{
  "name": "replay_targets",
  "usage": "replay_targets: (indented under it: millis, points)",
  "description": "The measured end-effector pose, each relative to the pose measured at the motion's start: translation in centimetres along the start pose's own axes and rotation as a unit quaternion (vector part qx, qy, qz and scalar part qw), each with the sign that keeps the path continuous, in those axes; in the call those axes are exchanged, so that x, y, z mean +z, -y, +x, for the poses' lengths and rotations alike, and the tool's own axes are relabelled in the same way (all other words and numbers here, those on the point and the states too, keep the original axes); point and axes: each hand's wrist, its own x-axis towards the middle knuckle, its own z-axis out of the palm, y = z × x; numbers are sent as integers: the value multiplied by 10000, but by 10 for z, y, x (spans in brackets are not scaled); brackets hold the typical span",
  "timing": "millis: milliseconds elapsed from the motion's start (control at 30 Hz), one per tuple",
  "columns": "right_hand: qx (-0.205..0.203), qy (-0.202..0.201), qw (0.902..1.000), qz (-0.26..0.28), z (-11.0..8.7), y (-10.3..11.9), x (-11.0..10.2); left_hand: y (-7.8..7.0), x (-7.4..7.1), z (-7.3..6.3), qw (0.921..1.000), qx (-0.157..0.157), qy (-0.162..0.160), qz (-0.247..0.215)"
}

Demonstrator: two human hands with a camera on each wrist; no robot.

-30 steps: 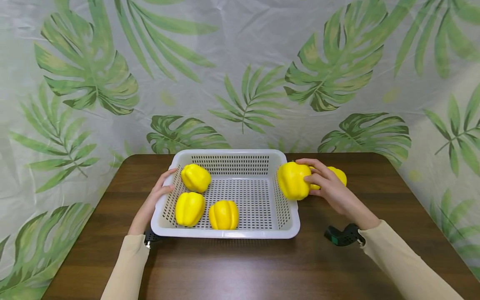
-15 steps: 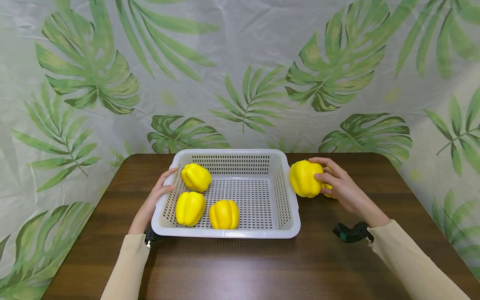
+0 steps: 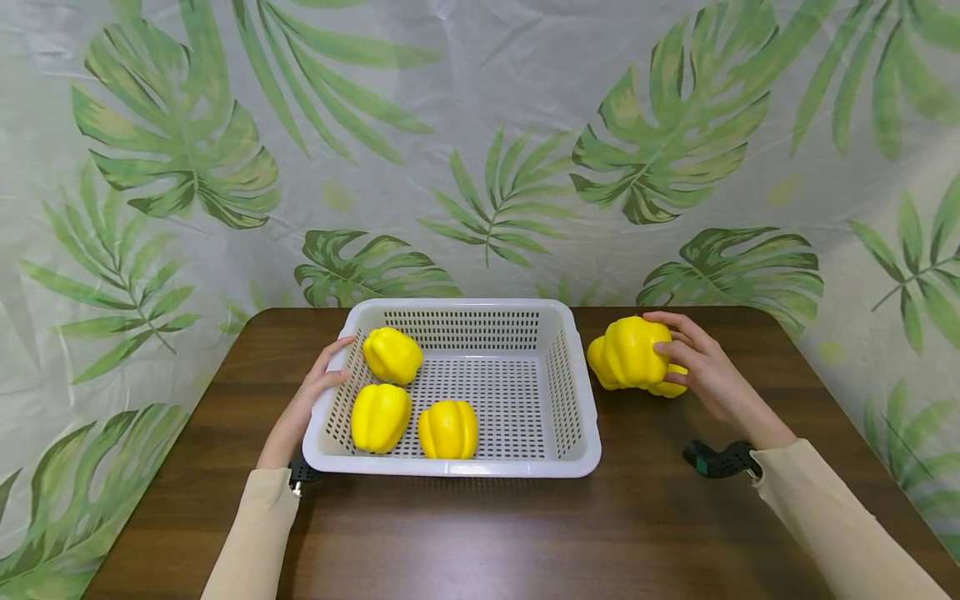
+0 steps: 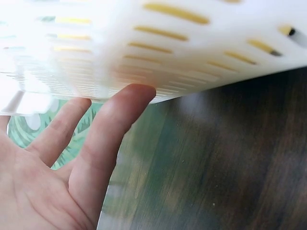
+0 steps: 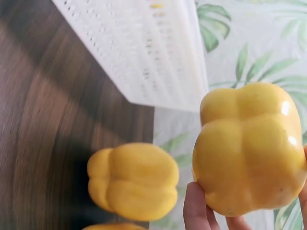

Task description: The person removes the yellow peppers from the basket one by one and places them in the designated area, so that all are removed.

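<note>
In the head view my right hand (image 3: 708, 367) holds a yellow bell pepper (image 3: 636, 352) just right of the white basket (image 3: 450, 468). Close up, the right wrist view has this bell pepper (image 5: 249, 148) pinched between fingers and thumb, raised above the table. Behind and below it, one bell pepper (image 3: 597, 364) shows at its left and another (image 3: 669, 384) at its lower right, both partly hidden. My left hand (image 3: 303, 404) touches the basket's left side. Seen from the left wrist, its extended fingers (image 4: 103, 139) rest against the outer slotted wall.
Inside the basket, three yellow bell peppers lie toward the left: one at the back (image 3: 392, 356), one at the front left (image 3: 381, 418) and one near the front wall (image 3: 447, 430). Brown wooden table (image 3: 480, 542) lies below. A leaf-print cloth (image 3: 480, 167) hangs behind it.
My right hand has moved right with the bell pepper, from over the basket's right rim to above the loose peppers beside it. The left hand and the basket have stayed put.
</note>
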Motion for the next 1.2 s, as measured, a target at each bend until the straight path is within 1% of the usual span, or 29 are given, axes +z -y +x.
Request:
replay_targets:
  millis: [267,467,700,767,900,1067,1133,1200]
  points:
    - [-24,-23,10000,0,-1,-10,-13,1,0,-1,9999,-19,-16,133]
    - [-34,-219,9997,-70,-4,-16,-21,0,1,-2,9999,-21,-9,151]
    - [-155,-420,9990,78,-8,-21,-32,-3,0,-11,9984,-394,50,404]
    - [-161,-466,9987,87,-8,-23,-36,-4,1,-11,9983,-425,54,383]
    - [-189,-545,9982,147,-10,-25,-41,-4,1,-10,9988,-381,46,290]
    - [-288,-652,9969,319,-12,-28,-47,-2,2,-5,9999,-147,35,38]
    - [-312,-725,9961,391,-13,-29,-50,-2,2,-5,9999,-141,25,65]
    - [-330,-813,9950,470,-14,-30,-53,-2,2,-6,9996,-213,20,159]
